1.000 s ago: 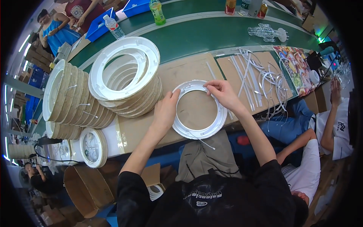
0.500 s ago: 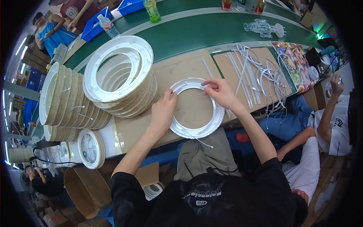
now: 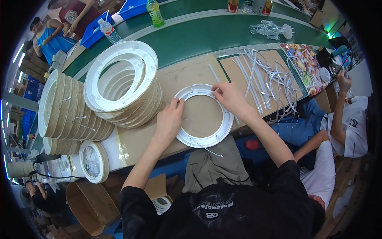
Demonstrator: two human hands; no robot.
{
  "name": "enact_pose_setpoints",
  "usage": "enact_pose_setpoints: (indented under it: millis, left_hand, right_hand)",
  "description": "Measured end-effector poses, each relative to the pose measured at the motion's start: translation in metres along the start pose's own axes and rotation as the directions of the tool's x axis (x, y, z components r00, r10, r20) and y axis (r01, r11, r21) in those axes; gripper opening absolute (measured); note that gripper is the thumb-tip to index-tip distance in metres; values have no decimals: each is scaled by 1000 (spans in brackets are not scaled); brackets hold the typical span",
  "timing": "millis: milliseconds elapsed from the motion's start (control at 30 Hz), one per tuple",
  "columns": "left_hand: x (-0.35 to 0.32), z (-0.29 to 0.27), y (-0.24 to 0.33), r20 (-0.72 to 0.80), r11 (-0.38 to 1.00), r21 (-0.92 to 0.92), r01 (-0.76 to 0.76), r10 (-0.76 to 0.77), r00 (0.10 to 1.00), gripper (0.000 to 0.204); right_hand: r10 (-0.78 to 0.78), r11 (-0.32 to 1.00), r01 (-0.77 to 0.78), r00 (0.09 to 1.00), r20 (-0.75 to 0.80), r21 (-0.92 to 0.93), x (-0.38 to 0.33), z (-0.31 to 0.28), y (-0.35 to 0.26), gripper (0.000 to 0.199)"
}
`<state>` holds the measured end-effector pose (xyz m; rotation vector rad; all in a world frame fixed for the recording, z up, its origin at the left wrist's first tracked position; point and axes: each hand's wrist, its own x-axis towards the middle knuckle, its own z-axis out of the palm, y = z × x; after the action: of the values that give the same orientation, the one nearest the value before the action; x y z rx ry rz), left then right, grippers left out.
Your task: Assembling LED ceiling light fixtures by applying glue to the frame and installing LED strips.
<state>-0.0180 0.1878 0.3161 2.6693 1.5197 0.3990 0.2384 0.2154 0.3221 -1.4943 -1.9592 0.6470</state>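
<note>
A white plastic ring frame (image 3: 208, 142) lies flat in front of me, its lower edge jutting past the worktable's near edge. From its lower part a thin white lead (image 3: 210, 151) with a small connector hangs outward. My left hand (image 3: 167, 122) grips the upper left of the rim, fingertips bent onto it. At the upper right, my right hand (image 3: 234, 100) is closed over the rim with thumb and forefinger close together. A thin strip seems to run along the upper channel between the hands; the fingers partly hide it.
Stacked white rings with cream sides (image 3: 129, 109) stand at left beside another stack (image 3: 75, 107). Clear strips (image 3: 253, 81) and tangled white tubing (image 3: 278, 85) lie at right. A green conveyor (image 3: 207, 36) carries bottles and a clear glass-like piece (image 3: 270, 30). Co-workers sit at right.
The whole view has shifted slightly. Both hands stay on the same parts of the ring, with only small finger movements; the right fingers are drawn a little closer together.
</note>
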Motion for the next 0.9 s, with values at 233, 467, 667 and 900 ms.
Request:
enact_pose_setpoints:
  millis: [233,467,667,900]
  left_hand:
    - [-4,8,1,-91,998,-35,48,-51,994,40]
    - [-5,13,1,-106,995,-73,64,-71,992,40]
    - [-6,13,0,-127,994,-90,64,-75,989,40]
    - [-7,14,1,-120,993,-92,79,-90,989,40]
  right_hand:
    - [-38,926,24,999,-30,-376,-8,13,-11,13]
    - [-157,922,122,985,-66,-368,-15,13,-6,12]
    - [-192,921,159,980,-60,-355,-22,-5,-15,15]
    - [-99,841,145,988,115,-521,-16,1,-9,16]
